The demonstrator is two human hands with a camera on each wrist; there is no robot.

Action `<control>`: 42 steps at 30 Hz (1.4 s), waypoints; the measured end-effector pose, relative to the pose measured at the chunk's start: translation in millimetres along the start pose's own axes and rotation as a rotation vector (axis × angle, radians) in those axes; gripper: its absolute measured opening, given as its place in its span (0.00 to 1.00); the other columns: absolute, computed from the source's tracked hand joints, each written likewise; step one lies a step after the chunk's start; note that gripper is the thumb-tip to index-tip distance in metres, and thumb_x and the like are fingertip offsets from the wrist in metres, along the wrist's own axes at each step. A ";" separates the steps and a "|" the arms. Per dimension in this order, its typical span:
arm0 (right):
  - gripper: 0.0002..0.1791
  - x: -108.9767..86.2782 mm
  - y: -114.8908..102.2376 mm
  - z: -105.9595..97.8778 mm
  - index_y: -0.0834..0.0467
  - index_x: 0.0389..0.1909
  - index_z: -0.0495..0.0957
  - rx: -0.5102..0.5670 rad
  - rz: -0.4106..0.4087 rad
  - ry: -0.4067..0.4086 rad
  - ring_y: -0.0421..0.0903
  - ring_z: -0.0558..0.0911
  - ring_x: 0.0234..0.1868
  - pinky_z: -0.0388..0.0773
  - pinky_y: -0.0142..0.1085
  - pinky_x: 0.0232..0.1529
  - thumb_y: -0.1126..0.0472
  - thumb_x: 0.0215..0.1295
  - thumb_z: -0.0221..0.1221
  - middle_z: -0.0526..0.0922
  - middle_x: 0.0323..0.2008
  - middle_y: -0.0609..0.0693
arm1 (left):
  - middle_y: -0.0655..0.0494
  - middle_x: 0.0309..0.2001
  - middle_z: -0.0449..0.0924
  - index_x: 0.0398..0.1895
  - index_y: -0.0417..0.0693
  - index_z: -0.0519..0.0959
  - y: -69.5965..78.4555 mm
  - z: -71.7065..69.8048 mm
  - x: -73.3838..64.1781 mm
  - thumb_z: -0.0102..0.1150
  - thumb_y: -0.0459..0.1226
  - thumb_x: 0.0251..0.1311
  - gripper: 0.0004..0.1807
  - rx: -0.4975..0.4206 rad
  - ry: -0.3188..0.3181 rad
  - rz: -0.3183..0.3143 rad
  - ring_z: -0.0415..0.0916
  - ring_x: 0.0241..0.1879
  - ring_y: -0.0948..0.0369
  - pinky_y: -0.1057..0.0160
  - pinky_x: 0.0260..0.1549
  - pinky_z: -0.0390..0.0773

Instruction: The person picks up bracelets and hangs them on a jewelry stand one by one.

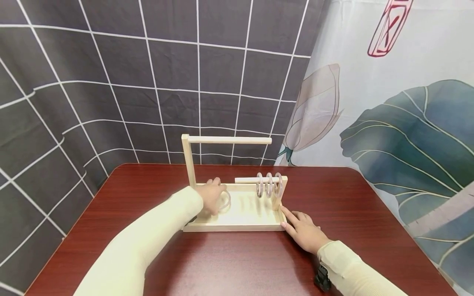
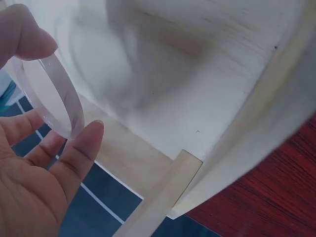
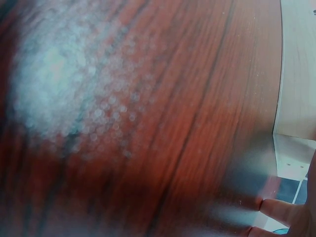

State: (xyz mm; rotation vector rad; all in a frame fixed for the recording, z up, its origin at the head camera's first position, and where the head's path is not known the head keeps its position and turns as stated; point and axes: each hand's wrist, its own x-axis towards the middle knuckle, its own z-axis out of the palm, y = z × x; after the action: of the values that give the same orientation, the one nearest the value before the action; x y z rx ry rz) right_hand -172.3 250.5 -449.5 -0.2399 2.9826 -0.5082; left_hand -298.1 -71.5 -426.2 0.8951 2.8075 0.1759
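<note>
My left hand [image 1: 210,196] pinches a pale translucent bangle [image 2: 70,101] between thumb and fingers, over the left part of a light wooden tray stand [image 1: 237,227]. In the left wrist view the bangle is tilted, with the white tray floor behind it. Several similar bangles hang on the short lower bar [image 1: 245,180] at the stand's right end. A longer upper bar [image 1: 229,140] runs rightward from the tall left post [image 1: 189,162] and carries nothing. My right hand [image 1: 305,232] rests with extended fingers against the tray's right end.
The stand sits on a dark red wood-grain table [image 1: 237,263]. A dark grey gridded curtain [image 1: 174,65] hangs behind, with a white floral curtain [image 1: 355,102] at the right. A small black device [image 1: 322,279] is at the right wrist.
</note>
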 end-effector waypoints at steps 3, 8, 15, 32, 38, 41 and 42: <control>0.32 0.3 0.0 0.1 0.41 0.74 0.55 0.001 -0.001 -0.003 0.65 0.62 0.66 0.59 0.78 0.46 0.38 0.72 0.43 0.66 0.63 0.62 | 0.43 0.55 0.63 0.63 0.45 0.68 -2.4 -1.8 -2.4 0.76 0.35 0.26 0.49 -0.038 0.022 0.016 0.64 0.50 0.50 0.54 0.40 0.77; 0.33 -0.5 -0.7 -0.5 0.42 0.74 0.55 0.006 0.002 -0.014 0.65 0.62 0.66 0.59 0.78 0.47 0.38 0.72 0.43 0.66 0.63 0.63 | 0.43 0.54 0.63 0.64 0.43 0.67 0.7 -10.8 -9.8 0.76 0.33 0.29 0.48 -0.077 0.043 0.026 0.63 0.50 0.50 0.55 0.41 0.77; 0.33 -0.7 -1.1 -0.2 0.41 0.74 0.55 0.003 -0.002 -0.009 0.65 0.62 0.66 0.60 0.77 0.47 0.37 0.71 0.42 0.66 0.63 0.63 | 0.42 0.54 0.62 0.65 0.40 0.66 7.4 -25.0 -19.9 0.75 0.30 0.30 0.49 -0.132 0.062 0.038 0.61 0.50 0.48 0.53 0.43 0.77; 0.34 0.7 1.5 1.0 0.40 0.74 0.54 -0.008 0.005 -0.020 0.65 0.62 0.66 0.59 0.78 0.46 0.35 0.71 0.41 0.66 0.63 0.62 | 0.41 0.55 0.61 0.63 0.40 0.66 -3.0 -20.9 -22.2 0.72 0.31 0.32 0.46 -0.225 0.159 0.045 0.59 0.53 0.47 0.52 0.47 0.74; 0.34 0.9 2.0 1.4 0.41 0.74 0.54 -0.011 -0.003 -0.014 0.65 0.62 0.66 0.59 0.77 0.47 0.34 0.71 0.40 0.66 0.63 0.63 | 0.41 0.55 0.61 0.64 0.39 0.66 -1.9 -22.7 -22.9 0.71 0.30 0.31 0.47 -0.255 0.190 0.049 0.59 0.54 0.47 0.52 0.47 0.74; 0.34 1.1 2.2 1.4 0.42 0.74 0.54 -0.010 -0.005 -0.007 0.65 0.62 0.66 0.59 0.78 0.46 0.35 0.71 0.40 0.66 0.63 0.63 | 0.41 0.55 0.61 0.64 0.38 0.65 -0.2 -24.4 -23.7 0.71 0.29 0.30 0.47 -0.285 0.194 0.040 0.59 0.55 0.47 0.52 0.46 0.75; 0.34 1.1 2.2 1.4 0.42 0.74 0.54 -0.010 -0.006 -0.006 0.65 0.62 0.66 0.60 0.78 0.46 0.35 0.71 0.40 0.66 0.63 0.63 | 0.42 0.55 0.61 0.65 0.38 0.65 -0.3 -24.4 -23.6 0.71 0.29 0.30 0.48 -0.290 0.195 0.035 0.59 0.55 0.47 0.53 0.46 0.75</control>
State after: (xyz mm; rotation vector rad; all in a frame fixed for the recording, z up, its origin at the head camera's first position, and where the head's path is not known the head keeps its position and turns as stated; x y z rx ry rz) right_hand -173.5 251.9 -451.7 -0.2515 2.9804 -0.4919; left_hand -284.6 -86.9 -399.1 0.8989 2.8354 0.6908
